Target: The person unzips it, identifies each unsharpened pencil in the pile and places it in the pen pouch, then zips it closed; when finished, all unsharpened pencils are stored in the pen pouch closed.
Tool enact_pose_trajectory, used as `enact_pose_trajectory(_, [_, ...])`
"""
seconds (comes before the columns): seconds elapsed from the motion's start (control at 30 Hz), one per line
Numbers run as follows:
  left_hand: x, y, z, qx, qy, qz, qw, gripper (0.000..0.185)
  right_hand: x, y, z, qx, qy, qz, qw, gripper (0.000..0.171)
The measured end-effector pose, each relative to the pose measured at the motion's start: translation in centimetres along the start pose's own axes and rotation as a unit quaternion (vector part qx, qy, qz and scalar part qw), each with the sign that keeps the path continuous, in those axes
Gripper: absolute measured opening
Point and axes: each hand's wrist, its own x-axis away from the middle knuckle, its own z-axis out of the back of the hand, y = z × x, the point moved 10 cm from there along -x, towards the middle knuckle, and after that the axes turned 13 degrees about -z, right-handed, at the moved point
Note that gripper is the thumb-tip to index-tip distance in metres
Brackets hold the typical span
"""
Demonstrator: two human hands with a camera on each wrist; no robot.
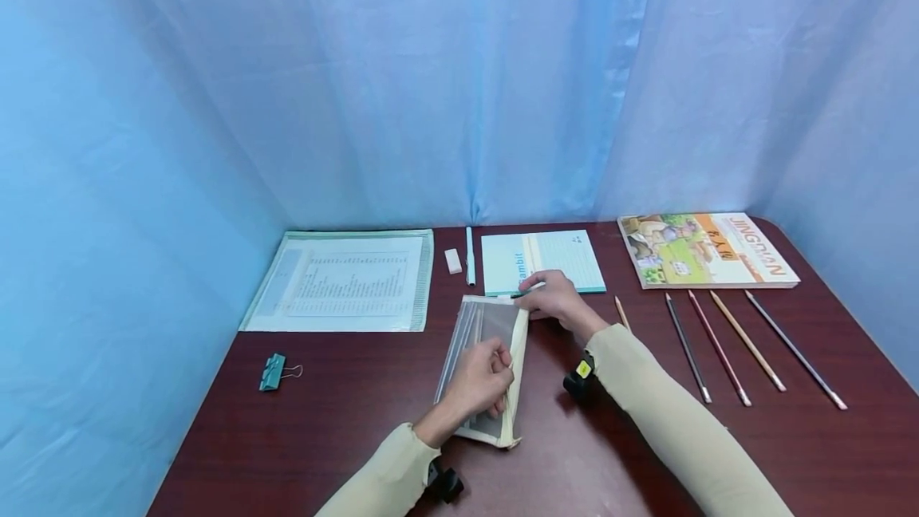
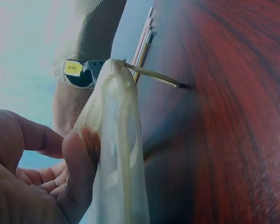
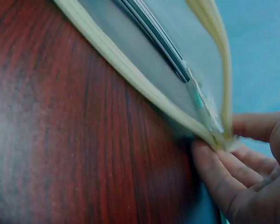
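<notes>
Holding: we see both hands on a mesh zip pouch [image 1: 483, 365] that lies mid-table, between the notebook and the person.
Left hand [image 1: 479, 381]: its grip pinches the pouch's cream edging near the close end; in the left wrist view the thumb [image 2: 79, 163] presses the fabric [image 2: 116, 140], which we judge keeps the pouch from sliding.
Right hand [image 1: 556, 301]: its grip pinches the far corner of the same edging; the right wrist view shows fingertips [image 3: 214, 163] closed on the zip end [image 3: 219, 137], apparently pulling the seam taut against the left hand.
Pouch contents: a dark, pen-like item [image 3: 154, 39] shows through the mesh.
Table [image 1: 345, 413]: dark red wood grain, carrying everything.
Notebook [image 1: 542, 260]: just beyond the right hand, with a white pen [image 1: 470, 255] and eraser [image 1: 453, 260] at its left.
Document sleeve [image 1: 345, 282]: far left, lying flat.
Binder clip [image 1: 274, 372]: teal, well apart at the left.
Pencils [image 1: 725, 341]: several laid in a row at the right, near a picture book [image 1: 707, 250].
</notes>
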Motion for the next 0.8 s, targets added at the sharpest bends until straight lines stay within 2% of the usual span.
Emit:
enact_pose_trajectory(0.17, [0.7,0.8,0.9,-0.046,-0.009,-0.016,0.9988,0.008,0.4,-0.3,0.6,0.009,0.04,0.025,0.999,0.015])
enact_pose_trajectory(0.3, [2.7,1.4,1.8,-0.061,-0.038,-0.002,0.9975,0.007,0.7,-0.4,0.8,0.024,0.061,0.032,0.997,0.017])
enact_pose_trajectory(0.43, [5.8,1.3,1.4,-0.011,-0.107,0.031,0.9938,0.005,0.8,-0.3,1.0,0.032,0.068,0.025,0.997,0.018])
enact_pose_trajectory(0.57, [8.4,1.0,0.1,0.081,-0.162,0.049,0.9823,0.021,0.9,-0.3,1.2,0.034,0.07,0.02,0.997,0.019])
enact_pose_trajectory(0.67, [9.3,0.6,-0.4,0.15,-0.173,0.062,0.9716,0.034,1.0,-0.3,1.4,0.038,0.073,0.019,0.996,0.018])
enact_pose_trajectory(0.8, [9.9,-0.3,0.0,0.197,-0.162,0.081,0.9635,0.044,1.6,-0.2,1.6,0.064,0.084,0.019,0.994,0.014])
